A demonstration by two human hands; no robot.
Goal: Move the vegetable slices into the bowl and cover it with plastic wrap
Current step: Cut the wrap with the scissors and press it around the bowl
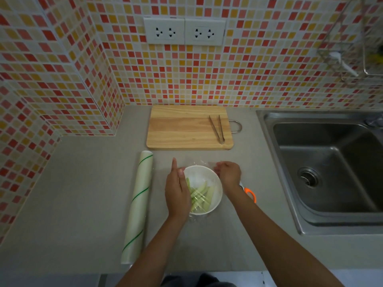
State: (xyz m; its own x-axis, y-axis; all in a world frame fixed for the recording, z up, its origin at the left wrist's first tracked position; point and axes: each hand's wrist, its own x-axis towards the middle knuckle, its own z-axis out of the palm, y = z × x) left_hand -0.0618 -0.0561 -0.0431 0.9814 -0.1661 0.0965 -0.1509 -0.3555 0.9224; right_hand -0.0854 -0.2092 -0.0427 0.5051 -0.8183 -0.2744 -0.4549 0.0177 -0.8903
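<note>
A white bowl sits on the grey counter and holds several pale green vegetable slices. A sheet of clear plastic wrap lies over the bowl, its edges crinkled at the far rim and below the near rim. My left hand lies flat along the bowl's left side, fingers extended, pressing the wrap against it. My right hand pinches the wrap at the bowl's far right rim. The plastic wrap roll rests on the counter to the left of the bowl.
A wooden cutting board with metal tongs on it lies behind the bowl. Orange-handled scissors peek out under my right wrist. A steel sink fills the right side. Tiled walls stand at the back and left.
</note>
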